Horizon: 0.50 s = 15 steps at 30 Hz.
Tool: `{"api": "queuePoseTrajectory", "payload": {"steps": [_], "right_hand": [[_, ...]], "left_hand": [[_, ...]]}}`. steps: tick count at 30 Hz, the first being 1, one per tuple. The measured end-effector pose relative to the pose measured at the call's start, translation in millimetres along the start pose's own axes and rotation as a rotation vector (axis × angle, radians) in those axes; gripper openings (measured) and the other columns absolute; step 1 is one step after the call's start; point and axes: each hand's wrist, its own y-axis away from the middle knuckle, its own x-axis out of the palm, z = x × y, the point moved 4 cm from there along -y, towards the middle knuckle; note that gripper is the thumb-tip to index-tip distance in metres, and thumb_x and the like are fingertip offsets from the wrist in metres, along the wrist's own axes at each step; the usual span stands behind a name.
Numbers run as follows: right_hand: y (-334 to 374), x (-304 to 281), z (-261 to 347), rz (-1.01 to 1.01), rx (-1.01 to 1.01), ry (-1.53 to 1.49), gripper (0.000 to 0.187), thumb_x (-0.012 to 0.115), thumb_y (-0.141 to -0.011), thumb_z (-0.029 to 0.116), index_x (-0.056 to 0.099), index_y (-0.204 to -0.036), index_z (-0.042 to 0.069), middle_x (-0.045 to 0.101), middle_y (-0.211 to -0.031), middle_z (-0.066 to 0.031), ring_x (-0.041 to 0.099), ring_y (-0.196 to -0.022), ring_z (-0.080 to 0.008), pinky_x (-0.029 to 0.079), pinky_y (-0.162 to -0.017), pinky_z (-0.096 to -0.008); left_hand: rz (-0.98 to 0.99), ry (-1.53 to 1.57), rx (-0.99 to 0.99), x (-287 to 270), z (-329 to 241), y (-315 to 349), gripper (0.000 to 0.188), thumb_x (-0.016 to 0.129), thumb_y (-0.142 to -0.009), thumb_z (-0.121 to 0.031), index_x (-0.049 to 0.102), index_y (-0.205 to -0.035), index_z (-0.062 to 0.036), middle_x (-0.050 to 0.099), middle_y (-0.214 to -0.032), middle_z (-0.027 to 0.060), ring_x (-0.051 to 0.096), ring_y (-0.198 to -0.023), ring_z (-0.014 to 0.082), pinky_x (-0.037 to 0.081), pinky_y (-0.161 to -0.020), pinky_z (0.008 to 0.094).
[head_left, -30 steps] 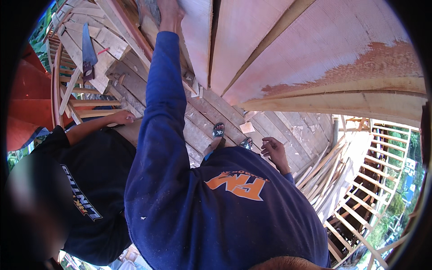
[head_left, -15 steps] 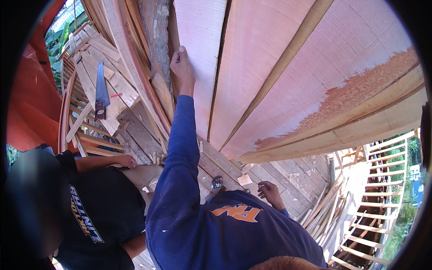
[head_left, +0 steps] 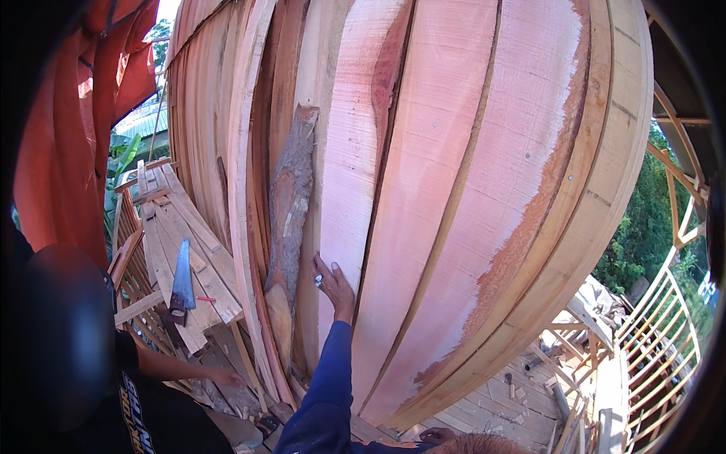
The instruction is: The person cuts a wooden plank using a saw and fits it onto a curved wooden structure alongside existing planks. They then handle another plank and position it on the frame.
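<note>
My left hand (head_left: pixel 336 289), with a silvery ring on one finger, lies against the left edge of a pale pink plank (head_left: pixel 349 174). Its fingers are stretched and apart, touching the wood. Just left of that hand, a rough bark-covered slab (head_left: pixel 291 204) leans upright against other boards. Further pink planks (head_left: pixel 446 113) stand to the right, with dark gaps between them; together they form a tall curved wooden wall. Only a small shaded part of my right hand (head_left: pixel 436 435) shows at the lower edge, its fingers too hidden to read.
A handsaw (head_left: pixel 182 280) and a red pencil-like stick (head_left: pixel 206 299) lie on a plank platform (head_left: pixel 208 276) at left. Nearby is another person's hand (head_left: pixel 227 377). Wood scraps litter the board floor (head_left: pixel 491 408). A slatted wooden frame (head_left: pixel 665 340) stands at right; an orange tarp (head_left: pixel 68 151) hangs left.
The view has tilted up, showing more of the curved wall. My left hand has gone from curled with the thumb up to fingers spread on the plank. My right hand has mostly left view.
</note>
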Motion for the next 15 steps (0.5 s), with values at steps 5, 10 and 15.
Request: {"api": "queuePoseTrajectory", "payload": {"steps": [5, 10, 15], "right_hand": [[6, 12, 2, -0.004, -0.086, 0.028, 0.023, 0.057, -0.087, 0.023, 0.064, -0.098, 0.004, 0.063, -0.076, -0.0069, 0.059, -0.063, -0.0133, 0.049, -0.055, -0.0284], [7, 14, 3, 0.029, -0.077, 0.053, 0.023, 0.058, -0.087, 0.023, 0.065, -0.098, 0.005, 0.064, -0.079, -0.0074, 0.06, -0.064, -0.0135, 0.05, -0.057, -0.0285], [19, 15, -8, 0.053, -0.069, 0.063, 0.024, 0.059, -0.086, 0.024, 0.066, -0.099, 0.005, 0.065, -0.082, -0.0079, 0.061, -0.066, -0.0136, 0.05, -0.06, -0.0286]], "left_hand": [[0.017, 0.002, -0.013, -2, -3, 3, 0.054, 0.034, -0.099, -0.028, 0.023, -0.143, 0.0024, 0.024, -0.145, 0.0274, 0.023, -0.133, 0.0415, 0.019, -0.109, 0.0489], [0.041, -0.053, -0.039, -5, -4, 2, 0.057, 0.032, -0.099, -0.031, 0.021, -0.143, 0.0042, 0.022, -0.145, 0.0281, 0.022, -0.134, 0.0411, 0.017, -0.11, 0.0483], [0.042, -0.047, -0.177, -3, -4, 15, 0.065, 0.031, -0.1, -0.039, 0.015, -0.144, 0.0052, 0.017, -0.147, 0.0302, 0.015, -0.138, 0.0406, 0.012, -0.113, 0.0475]]}}
